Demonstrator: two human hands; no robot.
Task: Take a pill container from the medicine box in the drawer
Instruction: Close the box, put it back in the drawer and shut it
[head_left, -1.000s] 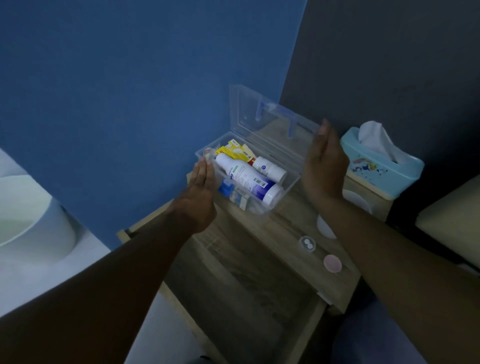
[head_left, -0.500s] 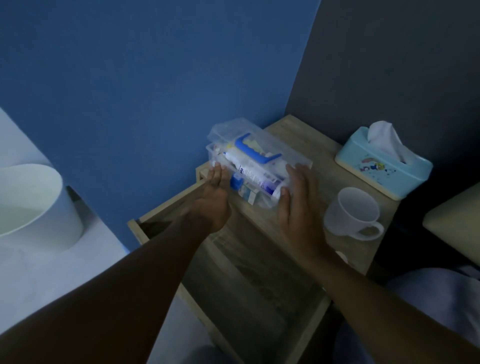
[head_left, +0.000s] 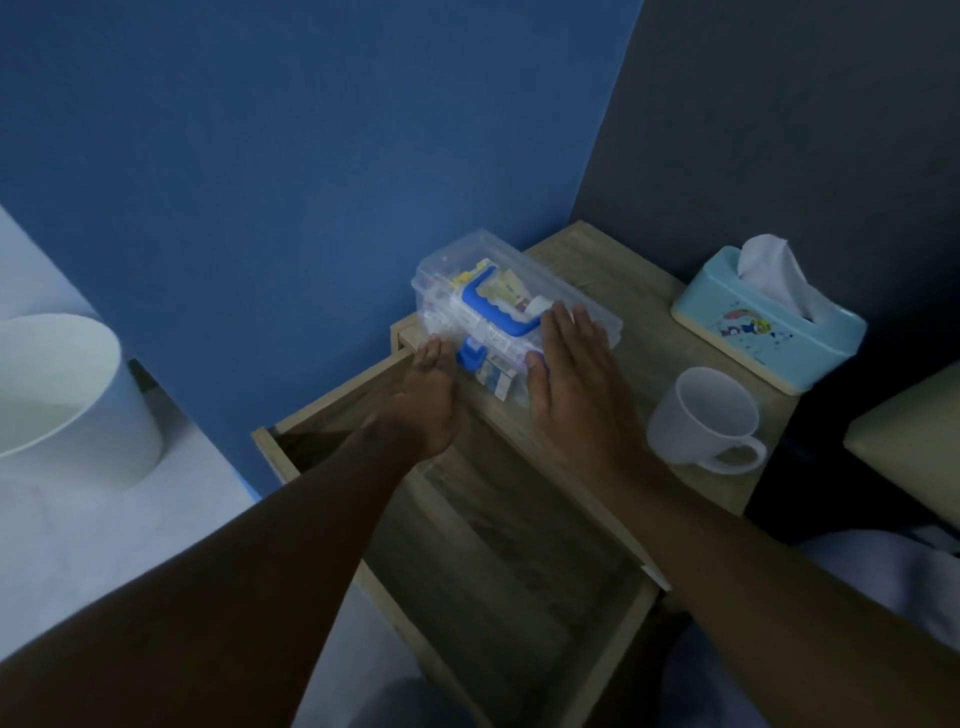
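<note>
Reaching forward from the near edge, two bare forearms cross over an open wooden drawer (head_left: 498, 561), whose dim inside shows only its board bottom. Past the drawer's far end, the left hand (head_left: 423, 400) lies with fingers together and extended, its tips touching the near left corner of a clear plastic medicine box with a blue handle (head_left: 511, 312); it grips nothing. To the right, the right hand (head_left: 571, 379) lies flat, palm down, fingers slightly spread, resting on the near right part of the box lid and clasping nothing. The lid is down, and the blue handle (head_left: 496, 309) lies across its top between the two hands. A blue latch (head_left: 471, 357) sits on the near front wall of the box. Through the clear walls, yellow and white packets and a white bottle show dimly; a separate pill container cannot be told apart in the low light. The box stands on the left part of a light wooden bedside table top (head_left: 623, 275), not in the drawer. On the right, near the table's edge, a white ceramic mug (head_left: 701, 418) stands upright, handle turned toward the near right. Farther right, a pale blue tissue box with a cartoon print (head_left: 763, 325) has a white tissue (head_left: 774, 270) sticking up. At the far left, on the pale floor, stands a white round bin (head_left: 67, 400), against a blue wall (head_left: 311, 156).
</note>
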